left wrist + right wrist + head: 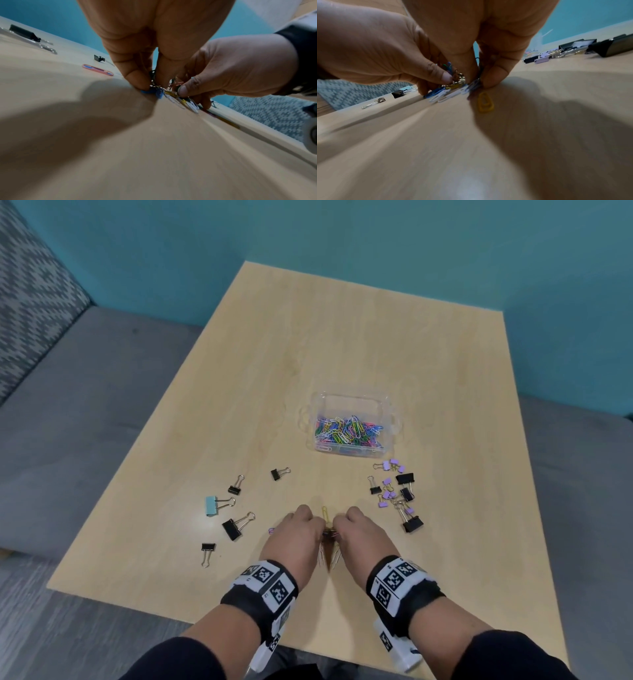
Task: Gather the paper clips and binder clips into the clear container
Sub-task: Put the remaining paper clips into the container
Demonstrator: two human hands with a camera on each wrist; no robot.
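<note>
Surface (342,337): pale wood.
Clear container (388,419): mid-surface, part-filled with coloured clips.
Binder clips (397,491): scattered toward the left and right edges; judged stiff, best taken by the body.
Paper clips (452,90): small pile near the front edge; judged light, slippery, prone to tangling; best scooped.
Left hand (301,534), right hand (356,534): fingers curled, pinching the pile together.

Evenly lit from overhead, soft glare patch on the table (202,520). Wrist views smeared up close, dark hand shadows, heavy fisheye bending at the edges.
</note>
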